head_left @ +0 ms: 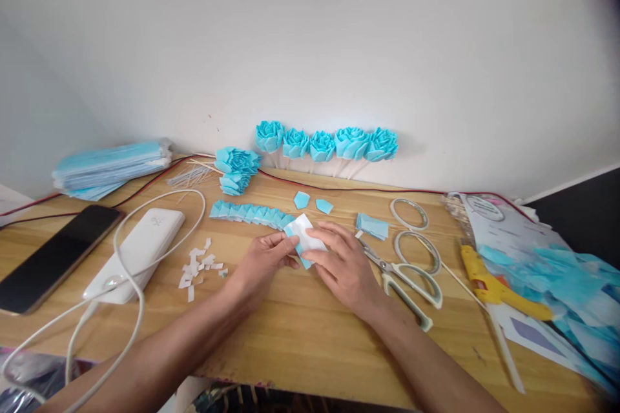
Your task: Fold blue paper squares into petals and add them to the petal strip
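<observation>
Between my two hands, above the wooden table, is a small white and blue fabric piece (307,231). My left hand (271,251) pinches its left edge between thumb and fingers. On its right side my right hand (343,258) grips it with the fingertips. Just behind my left hand runs an overlapping row of blue petal pieces (252,213). Two loose blue petals (301,199) lie a little farther back. To the right of my right hand rest scissors (404,274) with pale handles, beside a small stack of blue rectangles (372,226).
Several blue flowers (322,145) on sticks lean against the wall. White scraps (196,264), a white power bank (140,251) with a cable and a phone (55,258) lie left. Tape rolls (417,251), a yellow glue gun (504,290) and blue sheets (576,297) lie right.
</observation>
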Available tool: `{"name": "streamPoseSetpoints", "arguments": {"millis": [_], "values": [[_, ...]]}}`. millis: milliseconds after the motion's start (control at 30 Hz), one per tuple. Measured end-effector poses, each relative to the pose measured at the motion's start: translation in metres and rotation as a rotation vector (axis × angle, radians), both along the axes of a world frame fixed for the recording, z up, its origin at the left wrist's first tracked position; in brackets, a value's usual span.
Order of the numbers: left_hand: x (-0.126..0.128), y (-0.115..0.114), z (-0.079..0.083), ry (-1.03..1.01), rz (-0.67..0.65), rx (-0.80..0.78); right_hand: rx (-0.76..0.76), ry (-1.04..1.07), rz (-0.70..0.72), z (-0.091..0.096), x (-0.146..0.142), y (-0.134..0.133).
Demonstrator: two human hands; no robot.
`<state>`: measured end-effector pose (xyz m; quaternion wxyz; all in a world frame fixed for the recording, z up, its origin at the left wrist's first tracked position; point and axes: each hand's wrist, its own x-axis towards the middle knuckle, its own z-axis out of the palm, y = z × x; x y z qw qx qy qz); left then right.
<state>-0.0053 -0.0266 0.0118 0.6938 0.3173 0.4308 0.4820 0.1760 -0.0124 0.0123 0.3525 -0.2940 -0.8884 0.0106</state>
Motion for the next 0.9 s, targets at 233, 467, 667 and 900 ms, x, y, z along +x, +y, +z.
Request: {"name": "streamPoseSetpoints", "arguments": {"millis": [233,467,667,900], "values": [[0.0008,0.0009,-0.0023,0.054,0.012,0.008,-0.064,0.047,0.016,-0.0028,-0.0014,0.0020],[-0.0008,0.0000,-0.0020,-0.010,-0.049,0.036,-0.091,0.083,0.011,-0.0023,-0.0020,0.0030],[-0.0019,0.0011,-0.0075,0.031,-0.030,0.026,-0.139,0.153,0.012,0.0004,-0.0047,0.0003],[-0.0011,0.0010,-0.0065,0.151,-0.010,0.047,-0.618,0.421,-0.064,-0.0001,-0.0068,-0.0053]]}}
